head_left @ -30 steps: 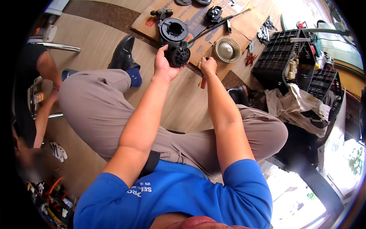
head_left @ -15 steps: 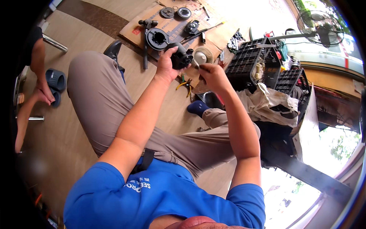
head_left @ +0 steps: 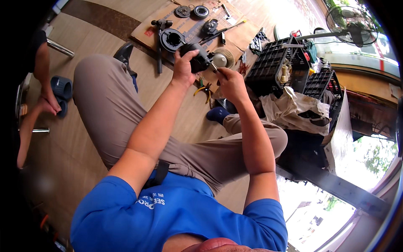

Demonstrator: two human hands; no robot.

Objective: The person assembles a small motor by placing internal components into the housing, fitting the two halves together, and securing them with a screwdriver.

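Note:
My left hand (head_left: 183, 69) is wrapped round a black cylindrical motor (head_left: 195, 55), held above the cardboard sheet. In my right hand (head_left: 231, 84) is a thin tool (head_left: 214, 67), its tip at the motor's near right end. The tool's exact kind is too small to make out. Just beyond lies a pale finned blower wheel (head_left: 223, 58). A round black housing (head_left: 171, 40) and a hammer (head_left: 159, 54) lie to the left of the motor. Yellow-handled pliers (head_left: 208, 93) are on the floor below my hands.
The cardboard (head_left: 145, 32) carries several round parts and a long screwdriver (head_left: 228, 29). Black plastic crates (head_left: 268, 63) with a pale cloth (head_left: 294, 111) stand right, near a fan (head_left: 352, 27). Another person's arm (head_left: 42, 69) and a pair of slippers (head_left: 61, 88) are at left.
My right hand has moved slightly left and down, bringing the tool's tip against the motor's end. The motor has shifted slightly in my left hand, which keeps its hold.

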